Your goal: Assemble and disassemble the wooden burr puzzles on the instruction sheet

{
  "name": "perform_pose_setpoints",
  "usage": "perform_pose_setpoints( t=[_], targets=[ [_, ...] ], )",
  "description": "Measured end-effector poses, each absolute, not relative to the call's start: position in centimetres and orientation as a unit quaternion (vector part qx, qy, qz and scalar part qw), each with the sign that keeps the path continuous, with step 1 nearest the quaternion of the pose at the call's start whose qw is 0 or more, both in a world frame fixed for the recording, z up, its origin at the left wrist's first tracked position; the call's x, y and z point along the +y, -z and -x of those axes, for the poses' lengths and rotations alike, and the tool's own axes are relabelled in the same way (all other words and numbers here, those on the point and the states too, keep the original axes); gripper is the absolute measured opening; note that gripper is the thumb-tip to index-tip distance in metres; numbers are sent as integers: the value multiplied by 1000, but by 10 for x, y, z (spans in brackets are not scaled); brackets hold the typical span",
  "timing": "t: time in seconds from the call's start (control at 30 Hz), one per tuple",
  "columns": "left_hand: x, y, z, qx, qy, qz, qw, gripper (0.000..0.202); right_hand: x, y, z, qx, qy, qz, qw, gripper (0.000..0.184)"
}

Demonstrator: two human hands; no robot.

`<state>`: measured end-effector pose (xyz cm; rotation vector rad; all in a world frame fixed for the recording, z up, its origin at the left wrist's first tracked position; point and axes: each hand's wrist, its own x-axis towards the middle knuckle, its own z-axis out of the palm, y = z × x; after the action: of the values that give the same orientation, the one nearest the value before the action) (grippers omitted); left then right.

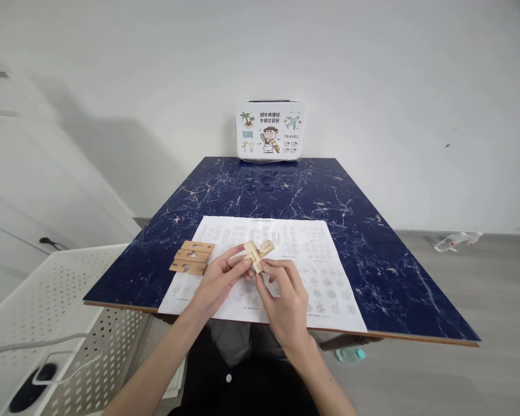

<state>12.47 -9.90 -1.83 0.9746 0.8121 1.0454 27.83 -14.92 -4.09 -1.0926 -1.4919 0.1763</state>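
held a pale wooden cluster of crossed blocks (257, 258) above a white printed paper sheet (335, 283), pinching it between curled, nearly closed thumb and fingers of the left hand (218, 281) and right hand (289, 299). had the sheet spread at the near edge of a dark-blue marble-patterned table (264, 190), three tan slotted wooden plates (203, 255) across the paper's left edge, and a white rectangular cartoon-printed case (255, 128) upright at the far end.

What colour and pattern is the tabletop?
Dark blue tabletop with pale, marble-like veins; head view.

Left of the hands (218, 281), slats (201, 256) apparently overlap the sheet (325, 271).
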Motion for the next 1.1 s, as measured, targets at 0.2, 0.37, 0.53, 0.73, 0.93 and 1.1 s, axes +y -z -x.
perform_pose_setpoints(
  t=[0.2, 0.37, 0.53, 0.73, 0.93, 1.1],
  targets=[
    [-97, 20, -122, 400, -521, -392, 645, 47, -159, 31, -280, -689, -148, 441, 555, 23],
    [-100, 22, -124, 434, -499, -435, 611, 54, -169, 32, -329, -641, -134, 538, 530, 15],
    [-105, 19, -129, 443, -466, -507, 574, 48, -167, 47, -353, -662, -132, 588, 445, 25],
    [-106, 19, -132, 452, -453, -560, 526, 46, -159, 56, -344, -697, -132, 585, 394, 18],
    [-108, 14, -129, 441, -404, -605, 526, 49, -163, 43, -353, -636, -273, 581, 427, 29],
    [-110, 13, -127, 435, -372, -634, 520, 51, -167, 28, -357, -551, -428, 550, 459, 44]
  ],
)
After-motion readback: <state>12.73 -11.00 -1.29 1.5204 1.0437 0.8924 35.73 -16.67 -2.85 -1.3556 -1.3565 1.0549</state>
